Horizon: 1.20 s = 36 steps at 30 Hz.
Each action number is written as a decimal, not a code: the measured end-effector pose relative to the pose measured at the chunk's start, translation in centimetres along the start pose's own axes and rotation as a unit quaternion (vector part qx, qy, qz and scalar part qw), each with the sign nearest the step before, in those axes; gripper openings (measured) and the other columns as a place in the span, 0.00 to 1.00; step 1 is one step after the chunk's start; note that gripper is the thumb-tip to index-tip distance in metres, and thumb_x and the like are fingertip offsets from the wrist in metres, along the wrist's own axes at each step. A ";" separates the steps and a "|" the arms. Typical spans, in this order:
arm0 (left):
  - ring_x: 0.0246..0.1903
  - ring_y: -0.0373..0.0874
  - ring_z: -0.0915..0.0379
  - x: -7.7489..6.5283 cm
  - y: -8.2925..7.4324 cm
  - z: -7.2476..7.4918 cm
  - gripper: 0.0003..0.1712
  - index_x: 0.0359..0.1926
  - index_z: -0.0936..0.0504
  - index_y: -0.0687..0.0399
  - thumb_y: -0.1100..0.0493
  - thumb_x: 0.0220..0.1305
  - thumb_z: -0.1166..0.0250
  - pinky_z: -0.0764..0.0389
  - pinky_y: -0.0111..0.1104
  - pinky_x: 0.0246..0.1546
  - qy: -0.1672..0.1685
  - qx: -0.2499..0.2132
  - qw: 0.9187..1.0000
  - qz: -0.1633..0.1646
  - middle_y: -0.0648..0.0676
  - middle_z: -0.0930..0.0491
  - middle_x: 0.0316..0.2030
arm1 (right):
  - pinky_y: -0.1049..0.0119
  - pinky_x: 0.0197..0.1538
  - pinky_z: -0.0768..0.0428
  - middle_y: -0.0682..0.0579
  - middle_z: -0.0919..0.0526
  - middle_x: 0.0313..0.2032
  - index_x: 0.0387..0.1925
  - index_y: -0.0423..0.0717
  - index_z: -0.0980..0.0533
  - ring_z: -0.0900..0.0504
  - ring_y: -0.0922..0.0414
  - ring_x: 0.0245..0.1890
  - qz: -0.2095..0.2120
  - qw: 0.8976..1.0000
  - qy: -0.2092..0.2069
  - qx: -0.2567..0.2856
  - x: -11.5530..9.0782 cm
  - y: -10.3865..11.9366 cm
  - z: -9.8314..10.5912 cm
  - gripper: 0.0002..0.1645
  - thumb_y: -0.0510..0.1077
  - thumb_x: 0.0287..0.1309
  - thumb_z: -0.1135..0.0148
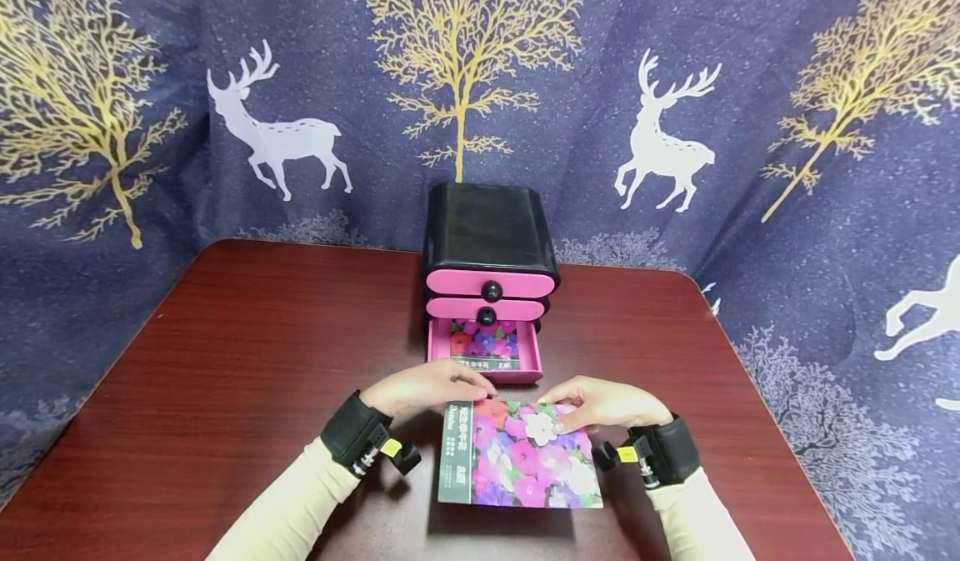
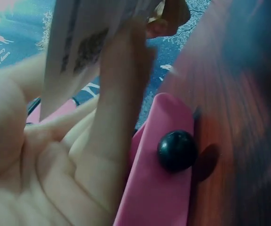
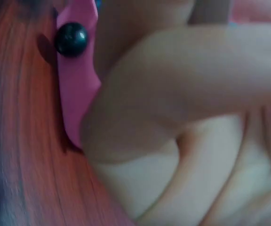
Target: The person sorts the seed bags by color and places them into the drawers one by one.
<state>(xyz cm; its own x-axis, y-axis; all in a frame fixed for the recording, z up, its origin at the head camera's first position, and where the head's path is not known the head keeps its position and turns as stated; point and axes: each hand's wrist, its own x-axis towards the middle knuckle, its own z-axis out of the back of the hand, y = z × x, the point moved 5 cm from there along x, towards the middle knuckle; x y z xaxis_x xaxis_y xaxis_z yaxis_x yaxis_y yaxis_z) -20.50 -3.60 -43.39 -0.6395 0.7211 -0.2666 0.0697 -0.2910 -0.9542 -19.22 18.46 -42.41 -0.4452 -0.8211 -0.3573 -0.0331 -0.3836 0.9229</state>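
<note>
A flower-printed seed packet (image 1: 528, 465), with a dark green strip of white lettering at its left side, is held above the table in front of a small drawer unit. My right hand (image 1: 613, 403) pinches its upper right edge, thumb over the printed face. At the upper left edge, my left hand (image 1: 431, 388) grips it between thumb and fingers; the left wrist view shows the packet's pale back (image 2: 86, 47) there. Just beyond both hands, the pulled-out bottom pink drawer (image 1: 437, 348) contains another flower-printed packet (image 1: 486, 343).
The black drawer unit (image 1: 487, 223) stands at the table's far edge. Its upper pink drawer (image 1: 453, 282) and middle pink drawer (image 1: 450, 308) are closed, each with a round black knob. Reddish-brown table (image 1: 300, 328) surrounds it; a deer-and-tree cloth (image 1: 397, 136) hangs behind.
</note>
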 end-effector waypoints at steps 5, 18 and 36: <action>0.47 0.36 0.24 -0.8 -0.6 -0.2 0.14 0.45 0.16 0.49 0.50 0.65 0.42 0.25 0.31 0.51 0.050 0.066 0.996 -0.033 0.47 0.17 0.45 | 0.68 0.46 0.20 0.48 0.19 0.49 0.57 0.42 0.27 0.20 0.61 0.43 0.010 1.000 -0.014 -0.002 1.1 0.4 -0.2 0.24 0.42 0.60 0.40; 0.51 0.43 0.26 -3.4 1.2 3.0 0.19 0.50 0.19 0.58 0.51 0.63 0.40 0.24 0.36 0.52 -0.045 -0.031 0.999 0.000 0.56 0.21 0.52 | 0.75 0.28 0.24 0.58 0.19 0.28 0.62 0.30 0.38 0.20 0.65 0.26 -0.002 0.971 -0.175 0.166 0.4 -1.2 0.5 0.31 0.51 0.69 0.54; 0.26 0.39 0.23 -3.5 2.6 4.0 0.25 0.59 0.29 0.65 0.57 0.64 0.43 0.21 0.29 0.29 -0.104 -0.101 0.987 0.067 0.50 0.21 0.29 | 0.71 0.31 0.21 0.55 0.28 0.28 0.57 0.30 0.39 0.20 0.62 0.22 -0.002 0.957 -0.234 0.174 3.6 -0.3 -0.5 0.28 0.40 0.60 0.43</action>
<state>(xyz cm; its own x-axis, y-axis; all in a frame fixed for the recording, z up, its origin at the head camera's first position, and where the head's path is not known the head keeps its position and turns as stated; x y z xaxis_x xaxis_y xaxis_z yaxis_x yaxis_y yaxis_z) -21.08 -9.42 -44.42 -0.7563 0.5335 -0.3787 0.3027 -0.2279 -0.9254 -20.32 15.43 -44.05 -0.7930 -0.5102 -0.3331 -0.2953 -0.1564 0.9425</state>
